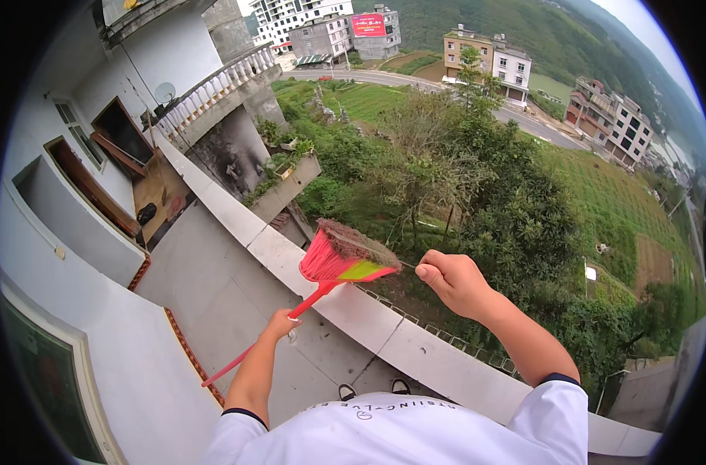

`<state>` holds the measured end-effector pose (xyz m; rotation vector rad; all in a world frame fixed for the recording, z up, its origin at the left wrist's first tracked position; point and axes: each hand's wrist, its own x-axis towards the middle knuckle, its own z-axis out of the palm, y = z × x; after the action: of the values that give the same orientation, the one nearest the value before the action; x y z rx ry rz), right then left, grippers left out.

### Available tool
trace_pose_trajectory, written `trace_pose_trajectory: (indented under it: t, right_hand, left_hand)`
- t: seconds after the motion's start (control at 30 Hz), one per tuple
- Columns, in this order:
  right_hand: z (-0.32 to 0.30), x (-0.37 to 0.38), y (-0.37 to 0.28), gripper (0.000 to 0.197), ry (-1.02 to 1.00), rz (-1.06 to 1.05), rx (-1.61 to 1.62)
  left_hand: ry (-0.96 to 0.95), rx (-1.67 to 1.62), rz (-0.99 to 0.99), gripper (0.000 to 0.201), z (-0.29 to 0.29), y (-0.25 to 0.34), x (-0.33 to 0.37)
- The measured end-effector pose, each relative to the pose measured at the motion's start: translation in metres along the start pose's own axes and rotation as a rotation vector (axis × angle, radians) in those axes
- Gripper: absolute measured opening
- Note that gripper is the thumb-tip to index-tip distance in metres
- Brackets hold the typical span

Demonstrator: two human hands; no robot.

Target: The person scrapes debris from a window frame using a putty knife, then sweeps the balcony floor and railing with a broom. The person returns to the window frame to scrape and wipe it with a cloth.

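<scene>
My left hand is closed round the red handle of a broom, just below its head. The broom is tilted, its head raised over the parapet and its bristles pointing up. Grey-brown fluff clings along the bristle tips, above a red and yellow-green head. Beside the head, my right hand is pinched, thumb against bent fingers, out past the parapet. A thin strand seems to run from the fluff to these fingers. Some small whitish thing shows under my left hand; its kind is unclear.
A pale low parapet runs diagonally beside me, with a drop to trees and fields beyond. The grey balcony floor lies to the left, along a white wall. Open doorways and a balustrade stand farther off.
</scene>
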<state>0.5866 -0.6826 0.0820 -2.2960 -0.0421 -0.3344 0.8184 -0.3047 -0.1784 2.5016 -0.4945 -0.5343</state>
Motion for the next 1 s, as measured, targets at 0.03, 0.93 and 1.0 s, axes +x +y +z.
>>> trace_pose_trajectory:
  t: [0.03,0.93,1.0]
  right_hand:
    - [-0.001,0.007,0.0,0.033,-0.009,0.017,-0.007]
    - [0.015,0.121,0.091,0.042,-0.007,0.01,-0.199]
    - [0.014,0.134,0.058,0.038,0.035,-0.107,-0.009]
  left_hand:
    - [-0.008,-0.012,-0.028,0.024,0.0,-0.002,0.002]
    - [-0.124,0.258,-0.061,0.027,-0.028,-0.008,0.039]
    - [-0.158,0.259,-0.085,0.027,-0.029,-0.015,0.041]
